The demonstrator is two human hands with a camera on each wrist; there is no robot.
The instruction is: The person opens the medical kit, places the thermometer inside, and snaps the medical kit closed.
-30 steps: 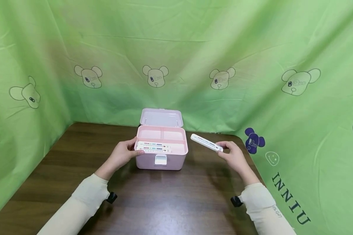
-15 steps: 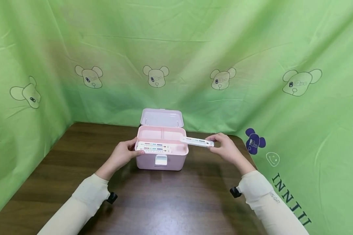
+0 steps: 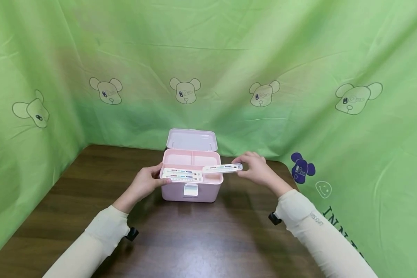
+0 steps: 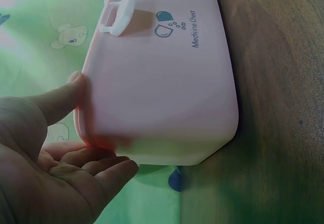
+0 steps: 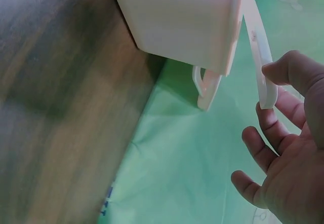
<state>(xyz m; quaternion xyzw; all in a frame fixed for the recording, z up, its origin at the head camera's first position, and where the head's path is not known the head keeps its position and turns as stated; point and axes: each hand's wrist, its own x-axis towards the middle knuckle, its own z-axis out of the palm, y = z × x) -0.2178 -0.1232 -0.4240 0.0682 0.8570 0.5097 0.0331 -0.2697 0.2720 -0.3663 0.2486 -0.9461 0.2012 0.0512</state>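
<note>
A pink medicine chest (image 3: 191, 192) stands on the table with its lid raised; "Medicine Chest" is printed on its front. Two slim white cases (image 3: 181, 175) with coloured print lie in the front compartment at the left. My left hand (image 3: 146, 183) holds the chest's left front corner, thumb (image 4: 71, 89) on the rim and fingers against the side. Between thumb and fingertips, my right hand (image 3: 256, 169) pinches one end of a similar slim white case (image 3: 222, 168). That case hangs over the chest's right part, its far end near the other two.
The lid (image 3: 192, 139) leans back behind the chest, near the green curtain (image 3: 229, 50). Two compartments (image 3: 205, 158) lie along the chest's back half. Brown wooden table (image 3: 194, 235) stretches out in front.
My right hand has moved left, bringing its white case from beside the chest to over it and turning it closer to level. The left hand keeps its place on the chest.
</note>
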